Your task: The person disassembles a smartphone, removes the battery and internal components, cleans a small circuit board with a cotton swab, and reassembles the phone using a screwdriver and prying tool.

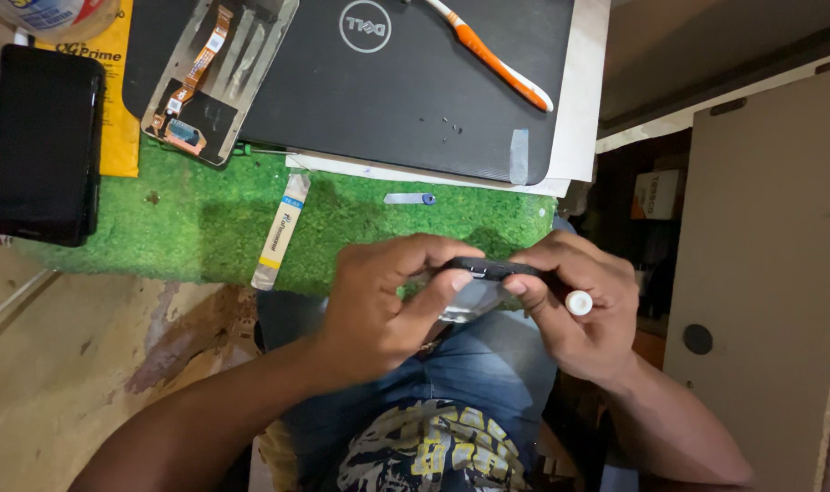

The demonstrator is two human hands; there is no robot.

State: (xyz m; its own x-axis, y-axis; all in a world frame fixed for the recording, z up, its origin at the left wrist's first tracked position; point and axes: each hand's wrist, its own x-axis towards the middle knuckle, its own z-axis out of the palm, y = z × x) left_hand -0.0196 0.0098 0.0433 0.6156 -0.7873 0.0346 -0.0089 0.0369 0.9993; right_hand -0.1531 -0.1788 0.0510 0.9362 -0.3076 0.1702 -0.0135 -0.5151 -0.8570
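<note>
Both hands pinch a black phone (488, 269) edge-on over the lap, at about 5 o'clock from the green mat (360, 223): the left hand (378, 305) has its grip closed on the near end, thumb on the edge, and the right hand (583, 305) has its grip closed on the far end while also holding a white cap (578, 302). On the bench, a closed laptop (387, 82) lies at 12 o'clock with a toothbrush (497, 56) on it, a phone panel (219, 77) at 11, another black phone (43, 141) at 9
</note>
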